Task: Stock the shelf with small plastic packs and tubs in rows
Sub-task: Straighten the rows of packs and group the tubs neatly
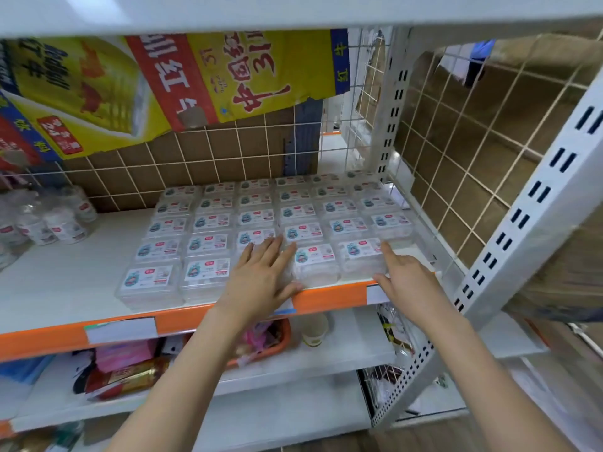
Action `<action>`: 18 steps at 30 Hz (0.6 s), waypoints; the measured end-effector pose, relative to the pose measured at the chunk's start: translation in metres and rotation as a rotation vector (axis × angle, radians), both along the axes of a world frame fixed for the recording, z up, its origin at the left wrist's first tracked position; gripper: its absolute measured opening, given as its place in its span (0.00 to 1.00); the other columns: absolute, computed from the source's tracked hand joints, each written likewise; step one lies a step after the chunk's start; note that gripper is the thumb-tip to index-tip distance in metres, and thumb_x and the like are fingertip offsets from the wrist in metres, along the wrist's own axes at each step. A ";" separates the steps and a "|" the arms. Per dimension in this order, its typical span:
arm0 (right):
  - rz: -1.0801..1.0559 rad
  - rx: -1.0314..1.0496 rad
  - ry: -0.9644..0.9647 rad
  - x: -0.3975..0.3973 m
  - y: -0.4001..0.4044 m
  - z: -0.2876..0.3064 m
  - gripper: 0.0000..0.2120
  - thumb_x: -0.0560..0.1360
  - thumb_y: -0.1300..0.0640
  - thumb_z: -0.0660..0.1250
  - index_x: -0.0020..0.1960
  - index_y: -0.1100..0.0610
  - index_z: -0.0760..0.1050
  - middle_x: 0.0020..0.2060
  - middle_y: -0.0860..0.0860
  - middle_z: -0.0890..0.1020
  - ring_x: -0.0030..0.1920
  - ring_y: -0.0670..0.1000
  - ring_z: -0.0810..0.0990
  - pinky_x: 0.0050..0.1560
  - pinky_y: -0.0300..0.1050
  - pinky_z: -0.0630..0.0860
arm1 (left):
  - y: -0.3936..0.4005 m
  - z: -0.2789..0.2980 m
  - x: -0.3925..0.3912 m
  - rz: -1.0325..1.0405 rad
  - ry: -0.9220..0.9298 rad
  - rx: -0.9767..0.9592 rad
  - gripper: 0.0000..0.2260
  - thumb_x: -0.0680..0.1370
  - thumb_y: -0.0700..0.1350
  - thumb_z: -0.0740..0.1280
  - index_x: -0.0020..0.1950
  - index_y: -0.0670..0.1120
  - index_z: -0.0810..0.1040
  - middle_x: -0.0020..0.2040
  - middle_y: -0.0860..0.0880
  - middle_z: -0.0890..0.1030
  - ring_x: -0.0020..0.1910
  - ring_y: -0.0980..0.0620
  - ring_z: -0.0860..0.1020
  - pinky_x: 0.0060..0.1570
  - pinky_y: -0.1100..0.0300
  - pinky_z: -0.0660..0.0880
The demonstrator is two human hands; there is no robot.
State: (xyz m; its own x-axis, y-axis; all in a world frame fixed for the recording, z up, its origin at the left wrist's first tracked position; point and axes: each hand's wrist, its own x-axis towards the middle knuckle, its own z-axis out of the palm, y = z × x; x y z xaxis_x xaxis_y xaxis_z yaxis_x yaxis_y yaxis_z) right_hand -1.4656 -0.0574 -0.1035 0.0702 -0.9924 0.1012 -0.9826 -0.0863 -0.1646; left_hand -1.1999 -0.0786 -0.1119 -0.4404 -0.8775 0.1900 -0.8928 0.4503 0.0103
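My left hand (261, 275) lies flat, fingers straight and spread, on the clear pack at the front of the middle row, pressing rather than gripping. My right hand (403, 275) rests loosely open against the front corner pack (360, 257), holding nothing as far as I can tell from this angle. The packs (257, 218) fill the shelf (58, 278) in tidy rows, tubs (62, 223) standing well left. I should nudge both front packs back evenly, square with the orange edge (329, 296).
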 end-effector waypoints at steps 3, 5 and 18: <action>-0.010 -0.013 0.012 0.003 0.001 -0.002 0.31 0.82 0.50 0.54 0.77 0.58 0.43 0.60 0.56 0.74 0.61 0.55 0.70 0.49 0.44 0.68 | 0.000 -0.001 0.001 0.004 -0.036 -0.009 0.35 0.77 0.67 0.45 0.68 0.43 0.73 0.64 0.40 0.76 0.63 0.40 0.75 0.60 0.39 0.69; -0.019 -0.015 0.003 0.004 0.000 -0.003 0.30 0.82 0.50 0.53 0.77 0.58 0.43 0.61 0.55 0.74 0.62 0.54 0.69 0.52 0.44 0.68 | -0.002 -0.001 -0.001 0.004 -0.039 -0.021 0.33 0.75 0.65 0.51 0.66 0.42 0.75 0.63 0.40 0.77 0.61 0.40 0.76 0.58 0.40 0.71; 0.005 -0.041 -0.060 0.005 -0.001 -0.003 0.28 0.81 0.52 0.55 0.77 0.57 0.47 0.57 0.57 0.76 0.58 0.55 0.72 0.52 0.45 0.69 | -0.010 0.002 0.005 -0.044 -0.049 -0.014 0.33 0.75 0.63 0.52 0.72 0.44 0.68 0.70 0.42 0.70 0.68 0.42 0.70 0.67 0.44 0.61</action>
